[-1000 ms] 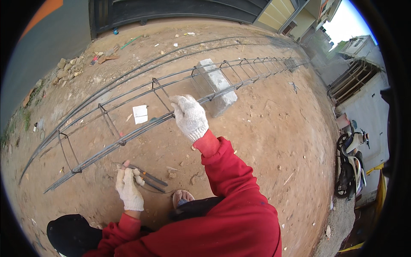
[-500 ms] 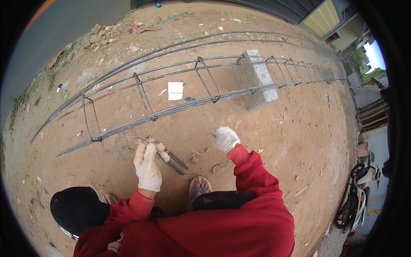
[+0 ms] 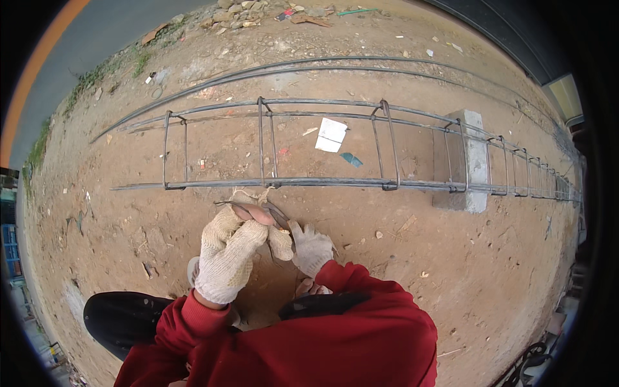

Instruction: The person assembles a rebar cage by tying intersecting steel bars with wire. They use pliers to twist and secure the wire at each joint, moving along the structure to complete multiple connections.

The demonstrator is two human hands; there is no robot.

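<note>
My left hand (image 3: 232, 251), in a cream knitted glove with bare fingertips, is closed on dark-handled pliers (image 3: 278, 217). A thin dark wire (image 3: 222, 203) sticks out by its fingertips. Just to the right, my right hand (image 3: 312, 250), in a white knitted glove, has its fingers apart close to the pliers' handles; whether it touches them I cannot tell. Both hands are just on the near side of a long rebar cage (image 3: 309, 183), whose long bars are joined by squarish stirrups (image 3: 262, 142). The jaws of the pliers are largely hidden by the left fingers.
A concrete block (image 3: 476, 161) props the cage on the right. Loose long bars (image 3: 322, 61) lie beyond it on the dirt ground (image 3: 400, 271). White paper (image 3: 331, 134) and a green scrap (image 3: 351, 159) lie under the cage. Rubble (image 3: 235, 14) is at the far wall.
The view has shifted, bringing the cage nearer to my hands. My right hand has come left, beside the left hand, and its fingers have spread. My left hand still holds the pliers, now turned.
</note>
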